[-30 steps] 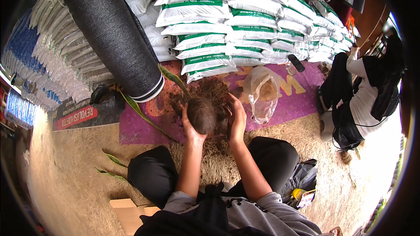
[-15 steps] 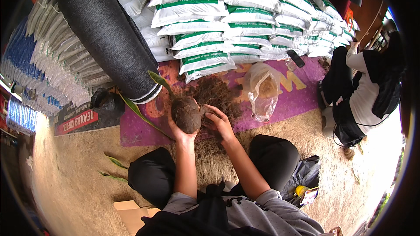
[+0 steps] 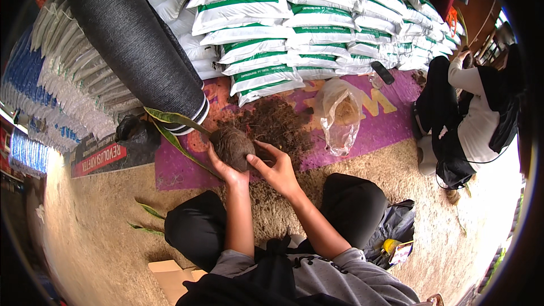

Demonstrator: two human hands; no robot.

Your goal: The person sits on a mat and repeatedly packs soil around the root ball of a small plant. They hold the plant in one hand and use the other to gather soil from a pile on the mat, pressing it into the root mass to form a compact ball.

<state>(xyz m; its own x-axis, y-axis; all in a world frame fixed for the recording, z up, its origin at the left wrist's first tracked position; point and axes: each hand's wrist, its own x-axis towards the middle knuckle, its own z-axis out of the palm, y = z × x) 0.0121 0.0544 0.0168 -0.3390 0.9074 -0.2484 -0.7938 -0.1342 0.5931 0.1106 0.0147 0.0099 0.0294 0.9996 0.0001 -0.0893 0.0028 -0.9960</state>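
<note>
A round, brown, fibrous plant ball (image 3: 233, 148) rests in my left hand (image 3: 229, 171), which cups it from below and the left side. From its upper left a snake plant leaf (image 3: 180, 119), green with yellow edges, leans out to the left. My right hand (image 3: 277, 173) is closed against the ball's right side, thumb in front and fingers behind. Another snake plant leaf (image 3: 184, 148) lies just under the first, on the purple sheet. Loose dark soil and fibre (image 3: 275, 127) are heaped behind my hands.
Beyond the purple sheet (image 3: 385, 130) stand stacked white-and-green sacks (image 3: 328, 17). A black mesh roll (image 3: 130, 39) leans at left. An open clear plastic bag (image 3: 341, 116) and a black phone (image 3: 382, 72) lie to the right. Another person (image 3: 476, 119) sits at far right.
The plant ball has turned and tipped left, so its leaf swings from upright to leaning left. My right hand has moved from the ball's side to grip with the thumb in front.
</note>
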